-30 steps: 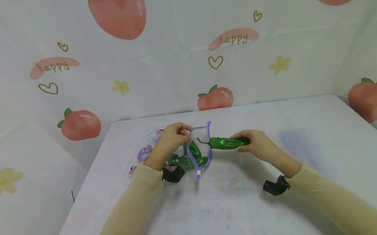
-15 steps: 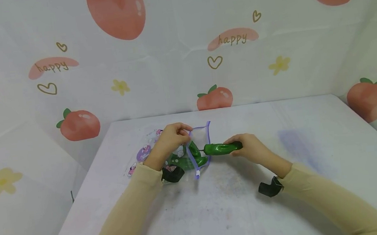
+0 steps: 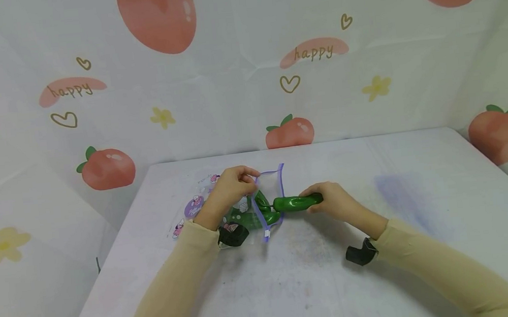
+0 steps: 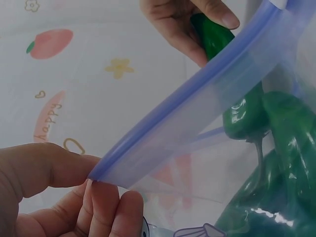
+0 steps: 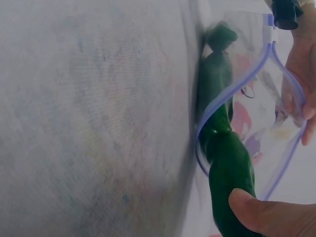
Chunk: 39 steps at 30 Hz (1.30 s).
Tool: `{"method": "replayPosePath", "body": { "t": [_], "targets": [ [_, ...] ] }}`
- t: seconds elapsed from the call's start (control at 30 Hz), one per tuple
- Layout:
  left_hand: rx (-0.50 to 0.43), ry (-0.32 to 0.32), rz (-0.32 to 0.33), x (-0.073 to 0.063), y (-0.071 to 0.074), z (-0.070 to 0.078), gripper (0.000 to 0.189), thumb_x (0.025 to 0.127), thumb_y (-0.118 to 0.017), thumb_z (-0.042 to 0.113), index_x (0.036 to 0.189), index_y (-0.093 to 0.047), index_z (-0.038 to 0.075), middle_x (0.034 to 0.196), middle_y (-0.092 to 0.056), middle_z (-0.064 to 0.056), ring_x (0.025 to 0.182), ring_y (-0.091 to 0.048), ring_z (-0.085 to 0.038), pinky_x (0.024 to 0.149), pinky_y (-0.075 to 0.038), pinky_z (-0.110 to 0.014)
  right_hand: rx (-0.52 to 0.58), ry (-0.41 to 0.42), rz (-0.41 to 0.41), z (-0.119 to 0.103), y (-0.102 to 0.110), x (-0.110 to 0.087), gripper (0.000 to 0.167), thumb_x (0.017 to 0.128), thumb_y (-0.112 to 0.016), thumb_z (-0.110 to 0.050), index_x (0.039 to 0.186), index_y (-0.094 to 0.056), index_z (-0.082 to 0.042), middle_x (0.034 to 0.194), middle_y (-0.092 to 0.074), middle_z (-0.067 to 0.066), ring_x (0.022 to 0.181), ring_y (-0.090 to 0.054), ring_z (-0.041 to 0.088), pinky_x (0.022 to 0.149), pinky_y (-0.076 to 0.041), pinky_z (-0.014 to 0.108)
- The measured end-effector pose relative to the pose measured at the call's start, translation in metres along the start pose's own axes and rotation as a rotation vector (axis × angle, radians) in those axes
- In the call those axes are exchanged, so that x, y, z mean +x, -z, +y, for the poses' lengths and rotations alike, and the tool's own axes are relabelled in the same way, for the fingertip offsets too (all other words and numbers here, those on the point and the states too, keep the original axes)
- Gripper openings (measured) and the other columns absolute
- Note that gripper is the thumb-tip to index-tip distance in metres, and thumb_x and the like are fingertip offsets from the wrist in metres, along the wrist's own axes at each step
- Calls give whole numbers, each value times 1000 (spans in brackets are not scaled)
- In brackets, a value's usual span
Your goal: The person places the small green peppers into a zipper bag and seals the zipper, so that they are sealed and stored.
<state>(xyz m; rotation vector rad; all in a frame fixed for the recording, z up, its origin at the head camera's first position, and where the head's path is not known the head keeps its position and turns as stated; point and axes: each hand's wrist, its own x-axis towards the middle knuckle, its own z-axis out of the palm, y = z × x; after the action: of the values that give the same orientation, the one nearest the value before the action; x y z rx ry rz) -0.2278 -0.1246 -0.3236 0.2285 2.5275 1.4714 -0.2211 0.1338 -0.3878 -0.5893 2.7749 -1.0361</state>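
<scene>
A clear zip bag with a purple rim and printed cartoon figures lies on the table, its mouth held apart. My left hand pinches the upper rim between thumb and forefinger, seen closely in the left wrist view on the purple zip strip. Inside the bag lie several green peppers. In my right hand is another green pepper, gripped by its blunt end, stem pointing left. Its stem end is within the bag's mouth, close to the peppers inside, as the right wrist view shows on the held pepper.
The white table carries faint stains and a purplish smear to the right. A white cloth backdrop with peach and flower prints stands behind it. A white slider sits at the bag rim's near end.
My right hand has moved left and slightly down with the pepper, bringing its stem end from just outside into the bag's mouth. The left hand has stayed in place on the rim.
</scene>
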Motion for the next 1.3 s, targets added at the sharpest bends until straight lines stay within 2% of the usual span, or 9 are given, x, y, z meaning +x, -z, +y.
{"method": "replayPosePath", "body": {
  "t": [0.13, 0.4, 0.57, 0.7, 0.9, 1.13, 1.3],
  "targets": [
    [-2, 1, 1, 0, 0, 0, 33, 83, -61, 3, 116, -65, 5, 85, -58, -4, 76, -52, -17, 80, -48, -41, -5, -1, -7, -1, -2, 2, 34, 80, -76, -6, 113, -70, -3, 117, -66, 17, 107, -60, 30, 92, -48, 45],
    [10, 3, 1, 1, -1, -1, 33, 84, -62, 4, 117, -65, 6, 85, -58, -3, 75, -51, -17, 69, -44, -28, -11, -21, -31, -1, -5, 4, 35, 81, -76, -8, 116, -69, -6, 121, -65, 16, 113, -57, 31, 97, -45, 48],
    [3, 6, 8, 2, -1, -3, 32, 84, -62, 3, 116, -65, 6, 84, -57, -3, 76, -52, -17, 73, -46, -33, 10, -4, -30, 0, -7, 4, 38, 82, -75, -9, 119, -67, -4, 121, -65, 16, 114, -57, 32, 97, -45, 48],
    [4, 7, 9, 3, -1, -3, 33, 84, -62, 3, 116, -65, 6, 85, -57, -4, 77, -52, -18, 77, -47, -39, 31, -4, -33, 2, -6, 4, 42, 84, -73, -11, 123, -63, -1, 122, -64, 17, 108, -59, 29, 92, -47, 44],
    [9, 5, 11, 3, -1, -3, 33, 83, -62, 3, 116, -65, 6, 85, -58, -4, 76, -52, -17, 76, -47, -38, 60, -53, -59, 4, -4, 5, 38, 86, -70, -15, 121, -65, -3, 119, -65, 16, 95, -56, 22, 80, -46, 33],
    [22, 2, 9, 2, 0, -2, 31, 84, -62, 4, 115, -66, 6, 84, -58, -3, 73, -51, -17, 67, -44, -28, 81, -44, -92, 5, -1, 4, 38, 88, -65, -15, 124, -63, -4, 121, -63, 16, 94, -54, 21, 79, -44, 32],
    [20, 5, 7, 2, 0, -1, 32, 84, -62, 4, 116, -66, 7, 85, -58, -3, 75, -51, -17, 68, -44, -29, 96, -35, -97, 7, -1, 4, 37, 88, -66, -14, 124, -64, -3, 122, -63, 17, 96, -55, 21, 79, -45, 32]
  ]
}}
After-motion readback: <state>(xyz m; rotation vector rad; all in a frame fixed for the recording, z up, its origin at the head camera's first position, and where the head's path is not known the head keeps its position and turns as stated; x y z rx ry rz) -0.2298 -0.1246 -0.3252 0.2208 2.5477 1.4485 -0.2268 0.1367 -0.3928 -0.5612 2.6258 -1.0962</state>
